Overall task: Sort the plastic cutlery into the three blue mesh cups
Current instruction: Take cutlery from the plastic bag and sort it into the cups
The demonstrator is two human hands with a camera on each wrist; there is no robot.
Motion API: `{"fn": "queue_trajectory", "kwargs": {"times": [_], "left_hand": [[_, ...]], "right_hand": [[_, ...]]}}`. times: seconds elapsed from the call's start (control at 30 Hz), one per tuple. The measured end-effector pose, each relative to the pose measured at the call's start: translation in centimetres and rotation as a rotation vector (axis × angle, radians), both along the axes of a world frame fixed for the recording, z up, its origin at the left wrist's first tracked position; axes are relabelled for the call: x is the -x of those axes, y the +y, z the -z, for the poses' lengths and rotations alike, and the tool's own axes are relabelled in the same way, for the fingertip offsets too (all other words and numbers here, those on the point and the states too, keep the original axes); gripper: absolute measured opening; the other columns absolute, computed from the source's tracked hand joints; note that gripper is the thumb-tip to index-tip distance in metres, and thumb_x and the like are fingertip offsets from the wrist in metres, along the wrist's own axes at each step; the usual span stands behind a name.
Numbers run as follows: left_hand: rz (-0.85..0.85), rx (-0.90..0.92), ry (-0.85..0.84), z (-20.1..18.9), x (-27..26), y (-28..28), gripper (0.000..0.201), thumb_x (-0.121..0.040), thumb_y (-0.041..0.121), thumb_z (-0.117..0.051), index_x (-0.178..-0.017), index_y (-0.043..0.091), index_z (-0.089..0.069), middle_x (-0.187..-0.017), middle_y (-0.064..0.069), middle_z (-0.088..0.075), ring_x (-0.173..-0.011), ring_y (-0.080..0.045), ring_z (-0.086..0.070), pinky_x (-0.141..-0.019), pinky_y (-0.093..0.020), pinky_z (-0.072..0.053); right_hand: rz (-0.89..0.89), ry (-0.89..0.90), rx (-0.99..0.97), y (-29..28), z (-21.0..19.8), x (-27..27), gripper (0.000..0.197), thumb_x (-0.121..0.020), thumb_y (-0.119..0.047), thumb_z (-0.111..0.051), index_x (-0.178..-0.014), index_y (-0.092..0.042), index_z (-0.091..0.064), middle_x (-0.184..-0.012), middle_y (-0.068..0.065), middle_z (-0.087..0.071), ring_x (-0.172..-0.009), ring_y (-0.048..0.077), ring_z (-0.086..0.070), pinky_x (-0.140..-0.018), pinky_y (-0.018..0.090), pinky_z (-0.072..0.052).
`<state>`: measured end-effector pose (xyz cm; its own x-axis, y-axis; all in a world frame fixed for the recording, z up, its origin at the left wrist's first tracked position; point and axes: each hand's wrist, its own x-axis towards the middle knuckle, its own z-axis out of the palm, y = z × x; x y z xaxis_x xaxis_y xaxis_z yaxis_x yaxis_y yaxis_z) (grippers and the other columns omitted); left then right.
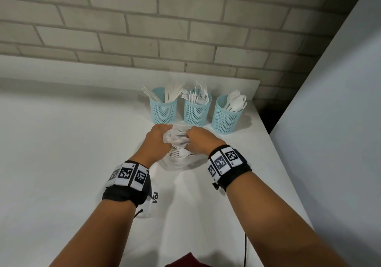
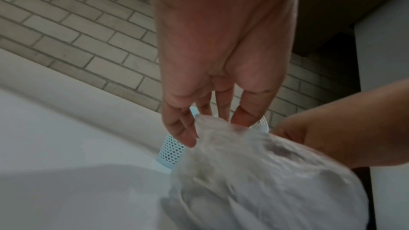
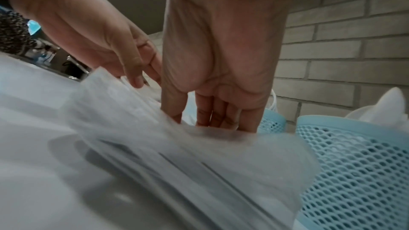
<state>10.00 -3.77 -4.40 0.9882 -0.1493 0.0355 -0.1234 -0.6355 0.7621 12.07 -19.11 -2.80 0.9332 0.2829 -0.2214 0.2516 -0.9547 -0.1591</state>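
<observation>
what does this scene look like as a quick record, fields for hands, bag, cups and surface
left hand: pinches the top of the plastic bag
right hand: grips the same bag top from the other side
plastic bag: clear, on the table, white cutlery inside, a fork visible
left cup: knives
middle cup: mostly forks
right cup: spoons
cup layout: three blue mesh cups in a row behind the bag, upright
table: white, against a brick wall

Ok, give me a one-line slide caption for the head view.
Both hands grip a clear plastic bag of forks before three blue mesh cups of sorted cutlery.
</observation>
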Motion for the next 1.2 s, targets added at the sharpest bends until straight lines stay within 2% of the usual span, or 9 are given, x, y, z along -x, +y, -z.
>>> {"fn": "queue_trajectory", "kwargs": {"times": [0.1,0.2,0.33,0.47,0.57,0.83,0.97,1.1,1.2], "left_hand": [[0.002,-0.006,-0.01,-0.1,0.2,-0.2,0.056,-0.083,-0.002,-0.059,-0.136,0.007,-0.044,-0.142,-0.012,-0.039,-0.132,-0.026,-0.039,-0.109,-0.027,-0.026],[-0.001,-0.008,-0.006,-0.1,0.4,-0.4,0.057,-0.083,-0.004,-0.057,-0.137,0.008,-0.043,-0.143,-0.011,-0.038,-0.133,-0.025,-0.037,-0.111,-0.028,-0.026],[-0.023,0.01,0.006,-0.4,0.5,-0.5,0.059,-0.081,-0.006,-0.057,-0.137,0.008,-0.043,-0.143,-0.009,-0.039,-0.132,-0.023,-0.038,-0.108,-0.024,-0.027],[-0.048,0.023,0.027,-0.6,0.9,-0.4,0.06,-0.081,-0.009,-0.056,-0.137,0.008,-0.043,-0.144,-0.007,-0.039,-0.133,-0.02,-0.037,-0.101,-0.015,-0.024],[-0.073,0.041,0.041,-0.5,1.5,-0.3,0.06,-0.08,-0.008,-0.056,-0.136,0.011,-0.045,-0.143,-0.005,-0.04,-0.132,-0.019,-0.038,-0.101,-0.018,-0.027],[-0.129,0.087,0.033,-0.3,3.1,0.1,0.061,-0.077,-0.014,-0.05,-0.132,0.011,-0.05,-0.139,-0.004,-0.045,-0.127,-0.019,-0.044,-0.095,-0.018,-0.035],[-0.115,0.059,0.01,-0.8,3.6,-0.2,0.06,-0.077,-0.014,-0.051,-0.131,0.01,-0.051,-0.138,-0.005,-0.046,-0.128,-0.019,-0.044,-0.101,-0.021,-0.033],[-0.101,0.038,0.019,-1.2,3.8,-0.2,0.055,-0.08,-0.01,-0.051,-0.13,0.011,-0.051,-0.138,-0.005,-0.047,-0.127,-0.019,-0.044,-0.096,-0.018,-0.032],[-0.093,0.04,0.068,-1.8,3.8,0.3,0.05,-0.083,-0.006,-0.05,-0.13,0.011,-0.051,-0.137,-0.005,-0.047,-0.124,-0.021,-0.046,-0.093,-0.022,-0.036]], "right_hand": [[-0.004,0.073,0.062,0.4,0.1,-0.3,0.033,-0.091,-0.023,-0.05,-0.117,-0.005,-0.056,-0.12,0.015,-0.056,-0.113,0.032,-0.049,-0.09,0.037,-0.044],[-0.02,0.125,0.102,0.5,-0.3,-0.4,0.034,-0.089,-0.026,-0.053,-0.117,-0.007,-0.055,-0.118,0.013,-0.056,-0.113,0.031,-0.05,-0.089,0.037,-0.044],[-0.029,0.109,0.11,0.6,-0.6,0.1,0.047,-0.089,-0.036,-0.055,-0.127,-0.011,-0.048,-0.127,0.012,-0.054,-0.121,0.03,-0.044,-0.1,0.042,-0.039],[-0.08,0.149,0.141,0.9,-1.0,0.7,0.039,-0.093,-0.031,-0.051,-0.121,-0.004,-0.054,-0.123,0.013,-0.059,-0.112,0.028,-0.055,-0.089,0.032,-0.042],[-0.104,0.142,0.175,1.0,-1.4,0.8,0.033,-0.091,-0.026,-0.054,-0.114,-0.003,-0.058,-0.117,0.013,-0.062,-0.106,0.028,-0.059,-0.084,0.032,-0.044],[-0.094,0.132,0.133,1.1,-0.4,1.4,0.036,-0.085,-0.036,-0.06,-0.109,-0.009,-0.058,-0.114,0.008,-0.062,-0.103,0.025,-0.058,-0.087,0.034,-0.048],[-0.079,0.127,0.073,0.9,-0.2,2.0,0.039,-0.085,-0.032,-0.061,-0.115,-0.008,-0.057,-0.114,0.01,-0.062,-0.101,0.025,-0.059,-0.077,0.028,-0.042],[-0.084,0.127,-0.002,0.5,-0.4,2.1,0.035,-0.077,-0.024,-0.073,-0.105,-0.008,-0.061,-0.107,0.01,-0.066,-0.096,0.026,-0.061,-0.08,0.03,-0.047],[-0.044,0.17,-0.055,-0.2,-1.1,2.2,0.041,-0.071,-0.032,-0.078,-0.104,-0.015,-0.062,-0.096,0.001,-0.066,-0.09,0.022,-0.062,-0.079,0.03,-0.047]]}}
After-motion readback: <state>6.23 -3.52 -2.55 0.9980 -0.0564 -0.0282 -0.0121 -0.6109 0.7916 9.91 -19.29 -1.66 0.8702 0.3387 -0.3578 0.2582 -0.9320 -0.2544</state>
